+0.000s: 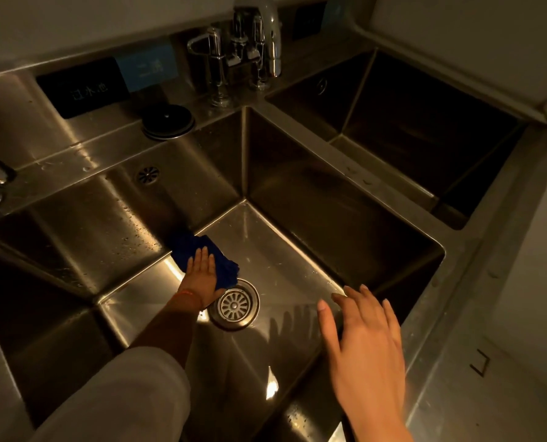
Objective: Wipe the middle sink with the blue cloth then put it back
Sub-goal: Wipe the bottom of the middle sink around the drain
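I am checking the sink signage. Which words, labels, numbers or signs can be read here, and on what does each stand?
Black rectangular plaque on the steel backsplash: pale characters, perhaps "过水池", too dim to be sure.
Blue rectangular label beside it: perhaps "二洗", blurred.
Second blue label behind the chrome tap: unreadable.
Black angular mark on the steel front rim: no word.

L arm [119, 393] in pale loose sleeve w/ thin orange wristband [189, 294]; R arm [374, 393] bare.

The steel middle sink [345, 218] carries the blue cloth [202, 253] flat on its floor beside the round drain strainer [234, 305]; a black round lid [167, 121] lies on the back ledge.
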